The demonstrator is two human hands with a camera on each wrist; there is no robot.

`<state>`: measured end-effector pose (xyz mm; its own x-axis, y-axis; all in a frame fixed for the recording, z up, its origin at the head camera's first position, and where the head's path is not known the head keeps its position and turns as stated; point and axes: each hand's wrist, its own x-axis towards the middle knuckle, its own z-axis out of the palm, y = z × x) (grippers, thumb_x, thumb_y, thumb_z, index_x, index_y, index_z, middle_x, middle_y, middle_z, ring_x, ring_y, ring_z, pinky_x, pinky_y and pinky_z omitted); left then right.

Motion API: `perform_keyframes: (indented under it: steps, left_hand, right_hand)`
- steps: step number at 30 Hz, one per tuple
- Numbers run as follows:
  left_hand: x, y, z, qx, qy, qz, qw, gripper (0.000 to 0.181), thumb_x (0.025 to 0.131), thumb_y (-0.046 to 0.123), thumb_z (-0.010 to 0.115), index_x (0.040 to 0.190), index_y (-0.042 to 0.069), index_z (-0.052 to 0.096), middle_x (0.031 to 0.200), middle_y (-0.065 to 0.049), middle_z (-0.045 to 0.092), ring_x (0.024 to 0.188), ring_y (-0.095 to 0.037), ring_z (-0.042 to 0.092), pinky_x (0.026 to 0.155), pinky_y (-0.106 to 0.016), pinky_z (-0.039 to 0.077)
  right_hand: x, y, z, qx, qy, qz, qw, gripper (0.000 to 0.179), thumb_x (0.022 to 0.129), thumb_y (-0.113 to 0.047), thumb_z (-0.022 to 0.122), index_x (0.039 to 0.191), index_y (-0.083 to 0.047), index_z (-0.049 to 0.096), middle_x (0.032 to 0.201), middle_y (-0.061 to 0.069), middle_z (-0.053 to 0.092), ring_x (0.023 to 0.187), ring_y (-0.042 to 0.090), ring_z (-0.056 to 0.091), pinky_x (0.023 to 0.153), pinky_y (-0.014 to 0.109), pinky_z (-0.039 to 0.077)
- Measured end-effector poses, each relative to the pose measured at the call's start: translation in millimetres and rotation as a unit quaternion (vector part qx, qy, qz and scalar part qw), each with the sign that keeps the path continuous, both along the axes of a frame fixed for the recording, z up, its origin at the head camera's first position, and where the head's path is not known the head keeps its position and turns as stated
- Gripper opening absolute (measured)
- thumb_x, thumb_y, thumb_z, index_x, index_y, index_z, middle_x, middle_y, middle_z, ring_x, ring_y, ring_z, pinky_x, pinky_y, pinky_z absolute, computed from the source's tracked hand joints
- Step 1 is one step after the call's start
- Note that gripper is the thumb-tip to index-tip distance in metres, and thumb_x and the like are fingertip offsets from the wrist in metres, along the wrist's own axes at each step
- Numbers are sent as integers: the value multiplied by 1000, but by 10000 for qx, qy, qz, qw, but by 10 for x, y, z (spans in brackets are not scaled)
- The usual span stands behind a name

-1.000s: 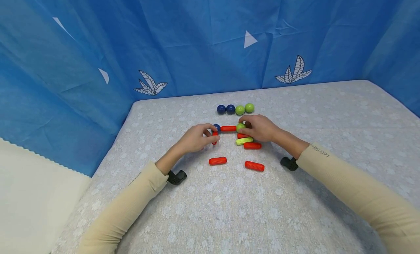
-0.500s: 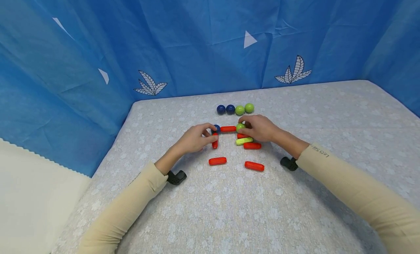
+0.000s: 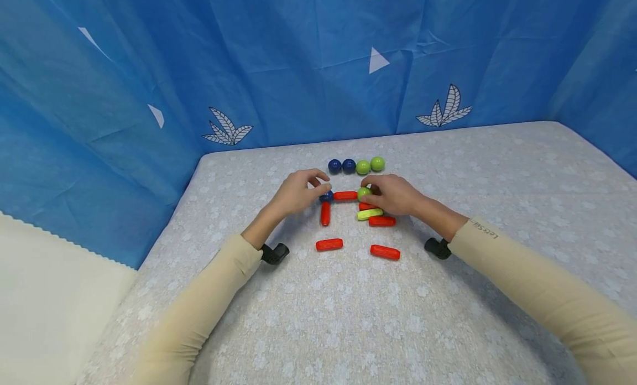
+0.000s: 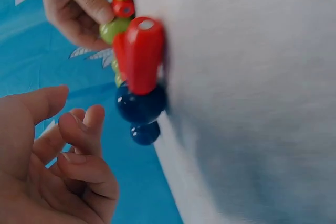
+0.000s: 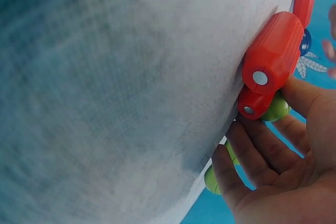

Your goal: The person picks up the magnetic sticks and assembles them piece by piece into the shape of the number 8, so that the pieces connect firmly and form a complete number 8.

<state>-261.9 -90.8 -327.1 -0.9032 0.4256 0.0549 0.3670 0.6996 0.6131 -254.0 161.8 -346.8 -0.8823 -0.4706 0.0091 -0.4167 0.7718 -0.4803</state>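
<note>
I'm seeing the left hand (image 3: 297, 193) hovering relaxed beside the blue ball (image 3: 326, 197), apparently without touching it; the right hand (image 3: 396, 194) is pinching the green ball (image 3: 363, 194), and a red rod (image 3: 345, 196) is lying between both balls.

Just below the red rod (image 5: 270, 51), your right grip (image 5: 294, 182) holds a green ball (image 5: 276, 109); a second rod (image 5: 253, 103) sits there too. Above the red rod you see a third rod (image 5: 305, 1); right of it, a blue ball (image 5: 306, 43) and part of your left grip (image 5: 329, 51). The worktop (image 5: 131, 87) spreads to its left.
</note>
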Motion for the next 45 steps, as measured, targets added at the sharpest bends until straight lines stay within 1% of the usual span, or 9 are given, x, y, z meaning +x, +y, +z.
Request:
perform_keyframes:
  steps: [4, 8, 12, 17, 21, 25, 29, 36, 45]
  left_hand:
    - [-176, 111, 45, 109, 135, 78, 9998, 37, 100, 32, 60, 128, 9, 63, 109, -8, 66, 92, -23, 60, 75, -40, 48]
    - [-360, 213, 39, 231, 49, 387, 9990, 39, 99, 31, 61, 133, 11, 58, 113, -9, 65, 96, -24, 60, 79, -40, 48]
    - [-509, 283, -6, 236, 1, 610, 9979, 39, 100, 27, 61, 134, 10, 57, 117, -10, 63, 100, -26, 59, 84, -41, 48]
    - [-626, 324, -81, -22, -49, 674, 9977, 43, 100, 27, 60, 140, 11, 53, 125, -13, 60, 107, -29, 58, 88, -42, 47]
    - [-663, 327, -118, -290, -100, 682, 9972, 48, 100, 28, 60, 145, 16, 49, 130, -14, 58, 114, -30, 56, 93, -44, 45]
    - [-677, 318, -138, -406, -156, 618, 9971, 43, 100, 27, 60, 141, 17, 55, 132, -14, 57, 116, -30, 55, 95, -45, 44]
    - [-689, 323, -145, -403, -174, 613, 9972, 38, 99, 26, 61, 136, 16, 59, 130, -13, 58, 115, -29, 55, 94, -44, 44]
    - [-689, 339, -135, -685, -230, 584, 9957, 40, 97, 26, 66, 135, 17, 59, 123, -12, 59, 109, -28, 56, 93, -43, 45]
    - [-704, 344, -161, -691, -233, 520, 9960, 39, 98, 26, 65, 134, 15, 58, 122, -12, 60, 108, -28, 56, 92, -43, 45]
  right_hand:
    - [14, 11, 1, 21, -32, -46, 10000, 35, 98, -25, 65, 125, -3, 61, 88, 6, 61, 78, 24, 53, 71, 37, 45]
    - [1, 13, -8, 6, -36, -7, 10000, 36, 98, -25, 65, 126, -3, 61, 89, 6, 61, 78, 23, 54, 72, 37, 45]
    - [-21, 5, -10, -22, -15, 11, 10000, 36, 97, -24, 65, 125, -2, 61, 90, 6, 62, 79, 23, 54, 72, 37, 46]
    - [-25, -2, 4, 25, -11, -19, 10000, 34, 97, -23, 65, 125, -3, 62, 90, 6, 63, 80, 24, 55, 73, 38, 47]
    - [-19, -13, 13, 19, -37, 37, 10000, 33, 98, -24, 65, 124, -4, 62, 90, 6, 63, 80, 24, 55, 74, 38, 46]
    - [-18, -24, 6, -21, -38, 91, 9999, 34, 98, -24, 64, 125, -4, 62, 89, 6, 62, 79, 24, 54, 73, 38, 45]
    - [-27, -25, 3, -34, -21, 86, 10000, 35, 98, -24, 64, 126, -3, 62, 91, 7, 62, 80, 24, 54, 74, 38, 45]
    - [-27, -21, 8, 11, -39, 33, 10000, 34, 98, -25, 64, 125, -4, 62, 91, 7, 63, 81, 24, 55, 75, 39, 45]
    - [-17, -2, 1, 18, -51, 9, 10000, 35, 98, -25, 65, 125, -4, 62, 92, 7, 63, 81, 25, 55, 74, 39, 45]
